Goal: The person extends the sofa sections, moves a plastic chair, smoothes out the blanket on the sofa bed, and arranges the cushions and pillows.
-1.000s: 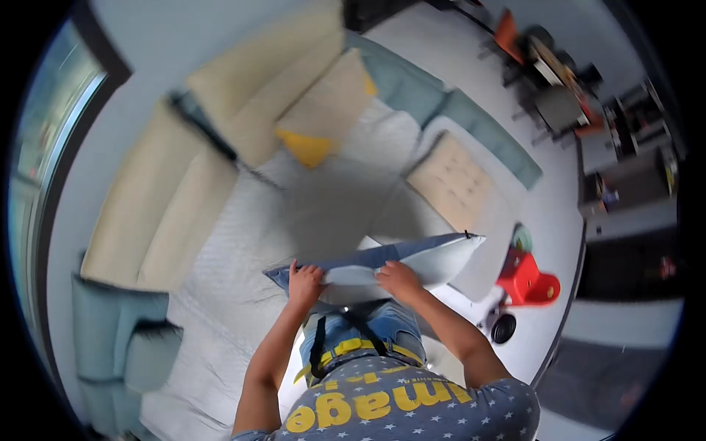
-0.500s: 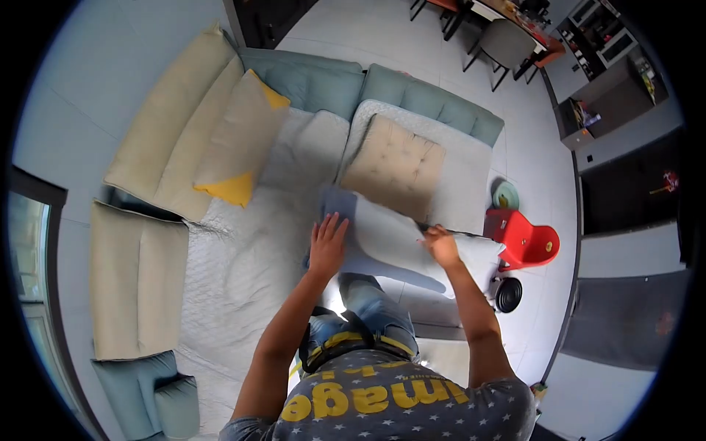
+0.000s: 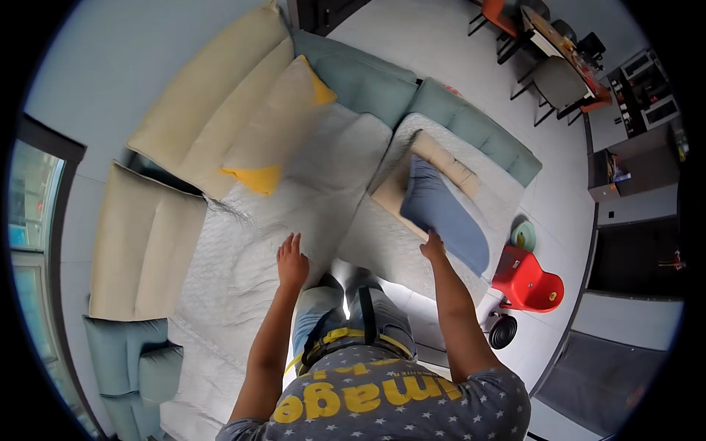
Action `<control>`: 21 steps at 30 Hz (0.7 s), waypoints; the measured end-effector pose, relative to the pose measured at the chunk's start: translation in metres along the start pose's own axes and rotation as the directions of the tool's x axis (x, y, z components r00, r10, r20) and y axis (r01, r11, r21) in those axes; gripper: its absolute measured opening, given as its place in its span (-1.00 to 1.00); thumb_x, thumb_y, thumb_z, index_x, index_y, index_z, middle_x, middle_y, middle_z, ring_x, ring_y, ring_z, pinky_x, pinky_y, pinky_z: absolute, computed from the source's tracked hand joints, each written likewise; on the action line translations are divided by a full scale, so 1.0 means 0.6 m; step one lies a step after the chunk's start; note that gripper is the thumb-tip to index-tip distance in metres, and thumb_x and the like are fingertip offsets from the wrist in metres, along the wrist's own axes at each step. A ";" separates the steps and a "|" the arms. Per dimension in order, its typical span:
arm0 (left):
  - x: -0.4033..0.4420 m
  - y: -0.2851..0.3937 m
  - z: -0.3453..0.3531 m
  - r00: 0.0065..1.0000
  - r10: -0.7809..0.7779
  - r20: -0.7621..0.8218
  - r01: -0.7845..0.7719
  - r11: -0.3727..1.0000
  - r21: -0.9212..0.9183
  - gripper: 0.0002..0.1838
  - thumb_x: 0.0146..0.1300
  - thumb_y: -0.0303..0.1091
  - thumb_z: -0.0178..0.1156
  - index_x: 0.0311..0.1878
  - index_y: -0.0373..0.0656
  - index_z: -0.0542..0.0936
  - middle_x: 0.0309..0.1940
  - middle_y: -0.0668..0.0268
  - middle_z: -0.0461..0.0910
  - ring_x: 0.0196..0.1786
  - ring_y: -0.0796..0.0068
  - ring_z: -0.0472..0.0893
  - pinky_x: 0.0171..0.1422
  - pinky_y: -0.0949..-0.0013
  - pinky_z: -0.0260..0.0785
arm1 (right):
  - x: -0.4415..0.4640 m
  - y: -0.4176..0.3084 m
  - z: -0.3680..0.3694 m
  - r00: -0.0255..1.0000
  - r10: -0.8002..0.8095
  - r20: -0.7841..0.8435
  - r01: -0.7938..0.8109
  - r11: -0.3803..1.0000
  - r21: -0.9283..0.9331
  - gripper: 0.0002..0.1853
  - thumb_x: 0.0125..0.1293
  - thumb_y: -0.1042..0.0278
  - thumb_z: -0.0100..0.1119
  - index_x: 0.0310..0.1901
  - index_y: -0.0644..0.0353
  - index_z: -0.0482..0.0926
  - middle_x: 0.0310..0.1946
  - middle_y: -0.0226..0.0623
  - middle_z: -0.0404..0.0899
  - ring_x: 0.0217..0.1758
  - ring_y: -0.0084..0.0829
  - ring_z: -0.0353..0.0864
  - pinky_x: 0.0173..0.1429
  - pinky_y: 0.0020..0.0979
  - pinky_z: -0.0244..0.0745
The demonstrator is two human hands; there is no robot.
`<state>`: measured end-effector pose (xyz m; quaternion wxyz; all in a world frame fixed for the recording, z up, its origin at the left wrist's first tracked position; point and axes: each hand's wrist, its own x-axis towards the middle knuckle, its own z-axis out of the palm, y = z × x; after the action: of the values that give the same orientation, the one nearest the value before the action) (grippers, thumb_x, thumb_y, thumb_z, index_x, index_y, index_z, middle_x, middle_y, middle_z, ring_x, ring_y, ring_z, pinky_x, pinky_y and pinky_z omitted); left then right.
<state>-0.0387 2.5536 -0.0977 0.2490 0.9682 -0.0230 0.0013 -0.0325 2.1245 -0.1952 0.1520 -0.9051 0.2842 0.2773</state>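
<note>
A blue-grey pillow (image 3: 448, 213) with a pale side edge lies at a slant on the beige tufted cushion (image 3: 387, 197), covering much of it. My right hand (image 3: 433, 246) is closed on the pillow's near edge. Out over the light quilted sofa cover (image 3: 250, 250), my left hand (image 3: 293, 262) is apart from the pillow, with its fingers stretched out and nothing in them.
A grey pillow with yellow corners (image 3: 276, 125) leans on the beige backrest (image 3: 213, 95). Green backrests (image 3: 478, 121) edge the far side. To the right on the floor stand a red child's seat (image 3: 526, 279), a pale green basin (image 3: 523, 234) and a round black object (image 3: 503, 332).
The pillow went from in front of me, between both hands, forward and right onto the tufted cushion. My left hand came off it and moved left; the view turned too.
</note>
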 end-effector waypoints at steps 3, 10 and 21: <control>0.007 -0.076 -0.027 0.998 -0.054 -0.027 0.055 0.998 0.013 -0.37 0.00 -0.52 0.06 0.25 -0.15 0.27 0.20 0.08 0.32 0.24 0.09 0.30 0.32 0.07 0.10 | -0.003 -0.035 0.020 0.994 0.098 0.042 -0.098 0.995 -0.003 -0.20 0.04 0.23 0.14 0.36 -0.01 0.06 0.35 -0.08 0.07 0.36 -0.04 0.14 0.33 -0.05 0.21; 0.067 -0.221 -0.086 0.998 -0.055 0.020 0.054 0.997 0.053 -0.36 0.00 -0.55 0.07 0.26 -0.18 0.25 0.21 0.02 0.30 0.26 0.04 0.28 0.31 0.10 0.14 | 0.026 -0.132 0.055 0.993 0.072 0.091 -0.074 0.997 0.021 -0.21 0.02 0.27 0.12 0.33 0.20 0.09 0.25 0.04 0.24 0.30 -0.03 0.25 0.33 -0.17 0.22; 0.346 -0.314 -0.075 0.898 -0.414 0.151 0.357 0.885 0.300 -0.19 0.07 -0.16 0.25 0.37 -0.03 0.10 0.38 0.13 0.06 0.40 0.15 0.11 0.34 -0.15 0.03 | 0.126 -0.365 0.080 0.984 -0.152 -0.092 0.148 0.988 -0.051 -0.34 0.14 0.30 0.04 0.30 0.23 0.12 0.23 0.03 0.24 0.28 -0.03 0.26 0.33 -0.22 0.20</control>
<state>0.1777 2.7313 -0.1462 0.1091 0.9722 0.1450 -0.1482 0.1304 2.2863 -0.2524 0.1388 -0.9393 0.2158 0.2276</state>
